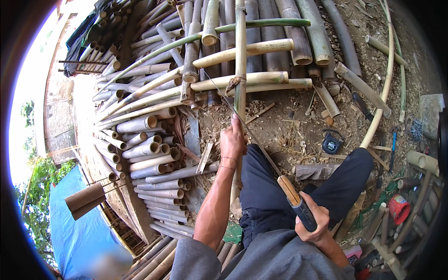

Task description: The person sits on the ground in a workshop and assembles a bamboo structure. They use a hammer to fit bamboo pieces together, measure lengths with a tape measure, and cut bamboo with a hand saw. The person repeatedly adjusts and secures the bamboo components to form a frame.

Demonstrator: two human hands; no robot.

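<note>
My left hand [232, 140] is closed round a slim upright bamboo pole [240, 46], its thumb pointing up along the stem. In my right hand [317, 224] is a pull saw [290, 192] with a wooden and black handle. The long thin blade runs up and left, crossing the pole just above my left thumb. It appears to touch the pole there; whether it has cut in, I cannot tell. Several pale bamboo lengths [252, 53] and a green bamboo strip [261, 22] lie crosswise by the upper part of the pole.
Stacked bamboo [149, 149] fills the left side, and thick dark poles [263, 37] lie ahead. On the shaving-strewn ground are a tape measure [331, 143], a black-handled tool [362, 105] and a blue-handled tool [393, 144]. A long bent pole [380, 109] reaches my right knee.
</note>
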